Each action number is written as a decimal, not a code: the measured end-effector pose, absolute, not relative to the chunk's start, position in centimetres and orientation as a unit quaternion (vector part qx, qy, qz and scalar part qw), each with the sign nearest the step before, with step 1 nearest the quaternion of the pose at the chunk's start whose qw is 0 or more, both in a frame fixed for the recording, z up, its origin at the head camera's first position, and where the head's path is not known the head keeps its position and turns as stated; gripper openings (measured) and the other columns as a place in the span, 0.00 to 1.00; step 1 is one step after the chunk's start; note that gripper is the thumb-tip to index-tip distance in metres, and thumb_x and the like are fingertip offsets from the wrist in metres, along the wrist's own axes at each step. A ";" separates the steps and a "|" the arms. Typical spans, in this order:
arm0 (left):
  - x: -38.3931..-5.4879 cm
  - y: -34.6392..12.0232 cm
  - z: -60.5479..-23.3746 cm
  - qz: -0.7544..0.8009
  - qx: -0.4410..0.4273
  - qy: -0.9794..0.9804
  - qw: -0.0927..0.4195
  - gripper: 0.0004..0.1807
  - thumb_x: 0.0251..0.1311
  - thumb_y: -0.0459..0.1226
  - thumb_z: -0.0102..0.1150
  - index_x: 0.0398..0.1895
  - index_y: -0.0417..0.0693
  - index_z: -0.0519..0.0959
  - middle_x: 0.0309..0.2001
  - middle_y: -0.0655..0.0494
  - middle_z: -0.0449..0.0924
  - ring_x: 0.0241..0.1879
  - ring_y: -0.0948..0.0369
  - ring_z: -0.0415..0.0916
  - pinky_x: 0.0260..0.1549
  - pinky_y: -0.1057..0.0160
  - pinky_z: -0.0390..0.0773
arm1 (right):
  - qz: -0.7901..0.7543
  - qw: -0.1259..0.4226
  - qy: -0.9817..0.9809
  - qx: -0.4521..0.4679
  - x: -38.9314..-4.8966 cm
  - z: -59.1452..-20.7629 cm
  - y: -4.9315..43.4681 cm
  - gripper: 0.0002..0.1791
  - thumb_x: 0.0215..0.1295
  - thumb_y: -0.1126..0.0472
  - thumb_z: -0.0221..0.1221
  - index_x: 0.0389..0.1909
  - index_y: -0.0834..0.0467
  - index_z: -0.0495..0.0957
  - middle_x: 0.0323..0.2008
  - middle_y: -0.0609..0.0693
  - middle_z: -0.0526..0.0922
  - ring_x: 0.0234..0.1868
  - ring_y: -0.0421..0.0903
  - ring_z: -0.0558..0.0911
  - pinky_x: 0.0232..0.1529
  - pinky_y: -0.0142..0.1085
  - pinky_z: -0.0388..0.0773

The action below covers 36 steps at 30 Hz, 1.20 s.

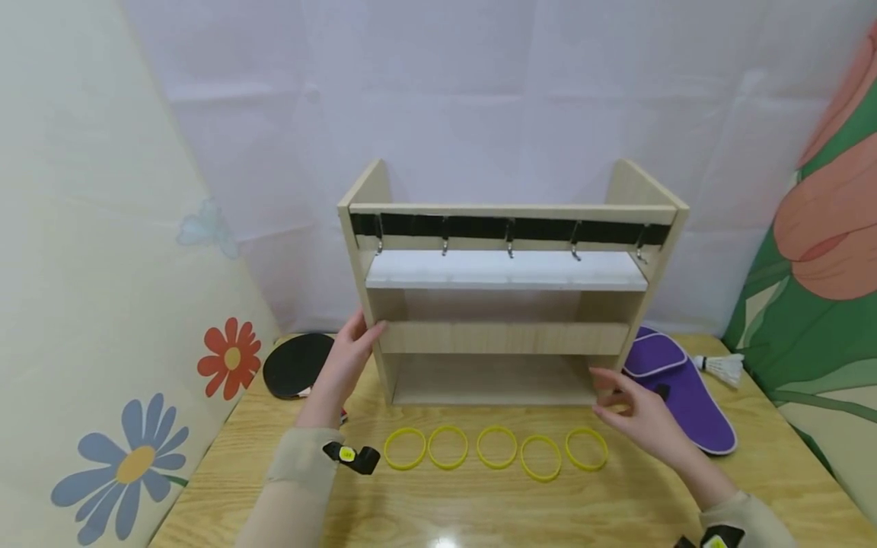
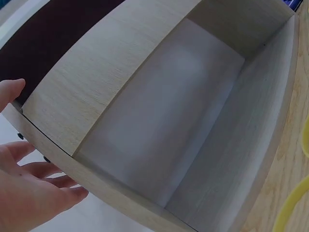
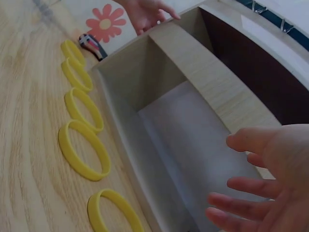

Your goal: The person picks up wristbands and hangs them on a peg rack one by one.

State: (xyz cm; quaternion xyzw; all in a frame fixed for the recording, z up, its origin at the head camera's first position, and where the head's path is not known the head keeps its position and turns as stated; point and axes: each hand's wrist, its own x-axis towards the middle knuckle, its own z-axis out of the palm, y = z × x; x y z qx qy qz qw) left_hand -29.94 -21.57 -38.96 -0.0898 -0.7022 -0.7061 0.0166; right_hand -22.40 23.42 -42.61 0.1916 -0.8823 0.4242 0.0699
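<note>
A pale wooden shelf rack (image 1: 503, 339) stands upright on the table, with several metal hooks (image 1: 510, 240) on a black strip along its top front. My left hand (image 1: 348, 354) holds the rack's left side panel (image 2: 120, 193), the thumb at the front edge and the fingers along the outside. My right hand (image 1: 637, 411) is held near the rack's lower right corner, fingers spread and loosely bent, with nothing in them. Several yellow rings (image 1: 496, 447) lie flat in a row on the table before the rack.
A black table tennis paddle (image 1: 298, 365) lies left of the rack, partly behind my left arm. To the right are a purple case (image 1: 685, 396) and a white shuttlecock (image 1: 722, 368). The wooden table (image 1: 548, 517) meets flower-patterned walls on both sides.
</note>
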 end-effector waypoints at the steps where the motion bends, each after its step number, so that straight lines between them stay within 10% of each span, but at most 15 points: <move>1: -30.0 -21.5 -39.0 -0.705 -0.081 -0.704 0.016 0.35 0.73 0.39 0.50 0.79 0.54 0.49 0.77 0.49 0.52 0.75 0.51 0.50 0.74 0.48 0.48 | 0.425 0.064 -0.883 0.189 -22.5 -42.8 23.5 0.30 0.62 0.67 0.64 0.66 0.62 0.69 0.54 0.66 0.79 0.44 0.54 0.85 0.39 0.33 0.82; 36: -30.7 -20.6 -39.3 -0.697 -0.034 -0.716 0.001 0.30 0.76 0.45 0.41 0.77 0.49 0.53 0.68 0.41 0.59 0.63 0.51 0.62 0.67 0.48 0.59 | 0.374 -0.013 -0.909 0.183 -24.7 -48.3 25.0 0.21 0.58 0.66 0.66 0.54 0.65 0.78 0.37 0.56 0.86 0.30 0.39 0.81 0.27 0.31 0.77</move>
